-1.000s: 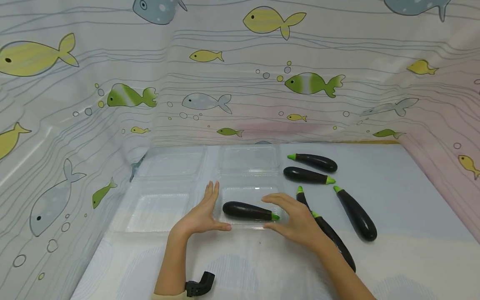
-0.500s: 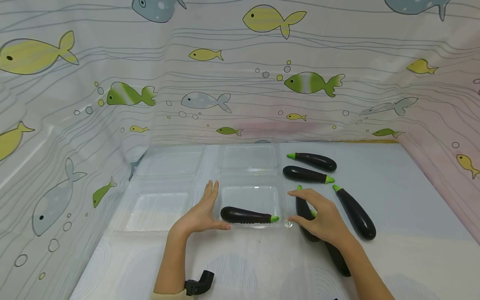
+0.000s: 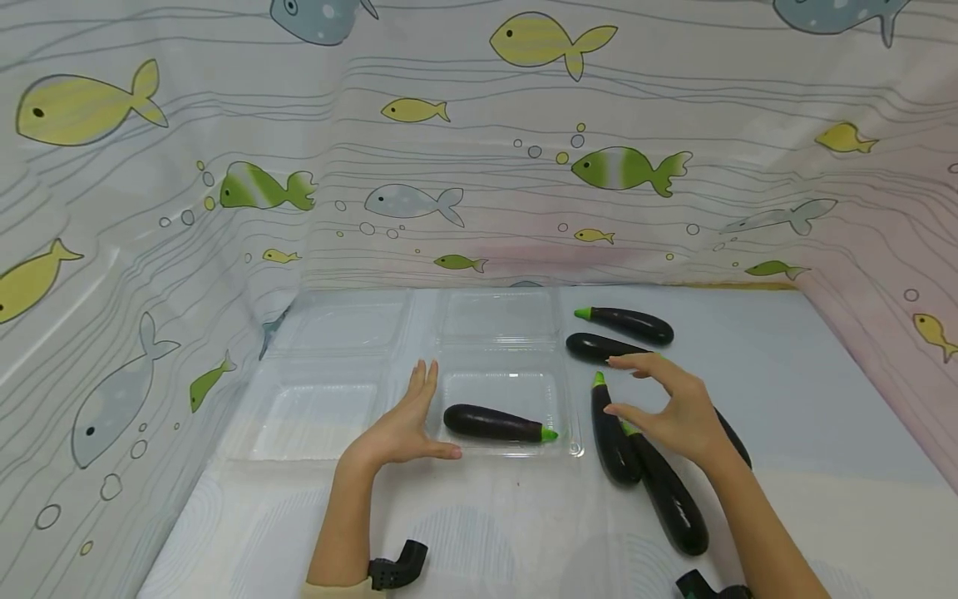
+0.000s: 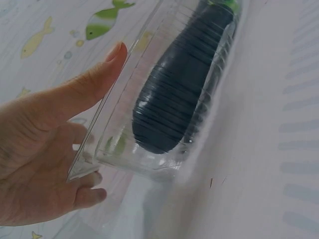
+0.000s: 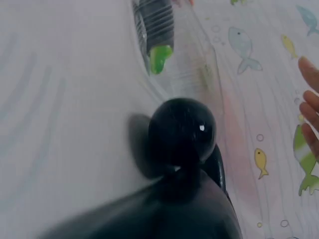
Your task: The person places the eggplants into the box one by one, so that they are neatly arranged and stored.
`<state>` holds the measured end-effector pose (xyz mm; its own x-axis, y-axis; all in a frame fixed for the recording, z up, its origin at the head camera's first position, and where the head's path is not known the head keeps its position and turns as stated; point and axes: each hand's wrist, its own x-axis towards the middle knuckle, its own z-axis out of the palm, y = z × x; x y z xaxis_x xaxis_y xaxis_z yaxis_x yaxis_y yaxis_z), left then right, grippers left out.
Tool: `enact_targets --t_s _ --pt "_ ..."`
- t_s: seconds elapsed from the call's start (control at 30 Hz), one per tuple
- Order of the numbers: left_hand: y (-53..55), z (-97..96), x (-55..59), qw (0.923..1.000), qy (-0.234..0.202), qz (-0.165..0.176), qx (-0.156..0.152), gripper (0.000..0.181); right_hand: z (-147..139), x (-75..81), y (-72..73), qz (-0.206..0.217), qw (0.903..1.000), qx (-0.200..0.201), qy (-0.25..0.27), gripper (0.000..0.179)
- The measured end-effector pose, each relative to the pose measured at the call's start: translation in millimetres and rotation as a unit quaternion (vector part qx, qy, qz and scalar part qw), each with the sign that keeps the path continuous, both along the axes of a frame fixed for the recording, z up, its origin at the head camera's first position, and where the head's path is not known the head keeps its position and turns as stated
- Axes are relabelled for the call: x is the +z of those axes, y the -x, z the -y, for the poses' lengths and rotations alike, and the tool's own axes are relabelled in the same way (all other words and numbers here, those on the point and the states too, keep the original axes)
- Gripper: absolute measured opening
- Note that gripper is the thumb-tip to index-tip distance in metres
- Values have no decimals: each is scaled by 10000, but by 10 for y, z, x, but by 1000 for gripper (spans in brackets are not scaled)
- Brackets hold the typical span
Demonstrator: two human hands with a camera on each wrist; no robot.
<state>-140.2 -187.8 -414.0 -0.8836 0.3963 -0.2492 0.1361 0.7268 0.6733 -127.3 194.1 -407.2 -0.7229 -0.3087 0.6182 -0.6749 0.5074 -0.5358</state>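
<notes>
One dark eggplant (image 3: pixel 490 423) with a green tip lies in the front half of a clear plastic clamshell container (image 3: pixel 516 384), which stands unfolded. My left hand (image 3: pixel 400 433) rests at that container's left front corner, thumb along the front rim and fingers straight up the left side. In the left wrist view, the thumb (image 4: pixel 94 82) lies against the rim and the eggplant shows through the ribbed wall. Holding nothing, my right hand (image 3: pixel 677 408) hovers above the loose eggplants, thumb and fingers spread apart. Beneath it lie an eggplant (image 3: pixel 614 437) and another eggplant (image 3: pixel 669 495).
A second unfolded clear container (image 3: pixel 318 416) stands to the left. Two eggplants lie at the back right, the farther eggplant (image 3: pixel 629 324) nearest the wall. Another eggplant (image 3: pixel 733 437) is mostly hidden behind my right hand. A fish-patterned sheet (image 3: pixel 524 125) surrounds the table.
My right hand has moved from the eggplant in the container to the right and back, over the loose eggplants. The eggplant in the container rocked slightly. My left hand has stayed put.
</notes>
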Motion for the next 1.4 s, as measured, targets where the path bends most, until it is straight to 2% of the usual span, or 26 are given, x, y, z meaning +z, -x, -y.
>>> enact_targets --t_s 0.43,0.57,0.73,0.9,1.0,1.2,1.4 --pt "9 -16 -8 10000 57 6 72 138 -216 6 275 -37 9994 247 244 67" --pt "2 -19 -20 9999 37 18 97 137 -224 22 334 -80 9994 201 289 65" --pt "-3 -33 -30 10000 9 25 95 136 -159 170 324 -70 9995 157 257 60" --pt "-9 -31 -51 10000 14 -15 92 135 -98 311 327 375 9992 -58 157 53" --pt "-7 -26 -57 10000 2 -16 80 136 -105 276 405 640 9978 -111 110 52" --pt "-10 -23 -51 10000 -41 7 90 137 -211 39 664 936 9955 -110 -41 52" --pt "-15 -26 -43 10000 -38 7 86 136 -275 -12 769 1166 9930 -129 -160 51"
